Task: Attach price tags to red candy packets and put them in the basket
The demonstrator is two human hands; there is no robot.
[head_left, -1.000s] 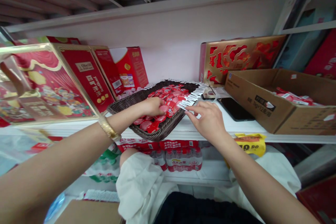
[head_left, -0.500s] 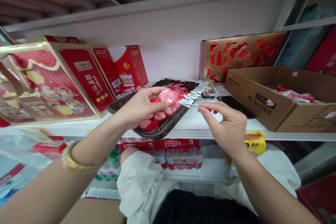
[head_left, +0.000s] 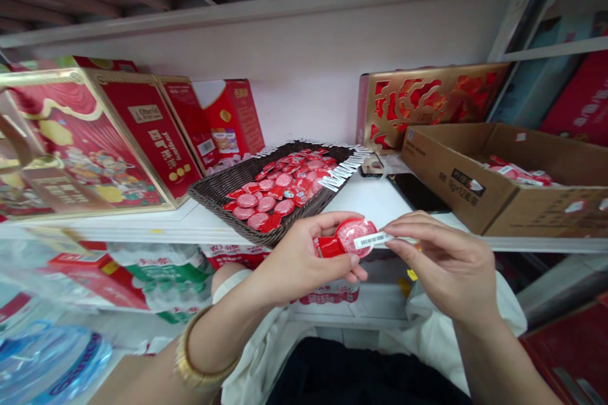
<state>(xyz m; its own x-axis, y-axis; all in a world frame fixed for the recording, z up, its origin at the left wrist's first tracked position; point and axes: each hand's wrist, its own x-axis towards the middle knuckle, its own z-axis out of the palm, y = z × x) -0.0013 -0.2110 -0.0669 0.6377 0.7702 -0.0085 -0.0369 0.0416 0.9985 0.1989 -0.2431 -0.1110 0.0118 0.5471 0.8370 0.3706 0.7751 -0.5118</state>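
My left hand is closed on a small round red packet, held in front of the shelf edge. My right hand pinches a white barcode sticker that lies across the packet's face. Behind them a dark wicker basket on the white shelf holds several more red packets. A row of white barcode stickers hangs along the basket's right rim.
Red and gold gift boxes stand at the left, a gold cut-out box at the back right. An open cardboard carton sits at the right, a dark phone beside it. Bottled water packs lie on the lower shelf.
My left hand lifted a red packet out of the basket and drew it down toward me. My right hand took a sticker off the basket rim and brought it onto the packet.
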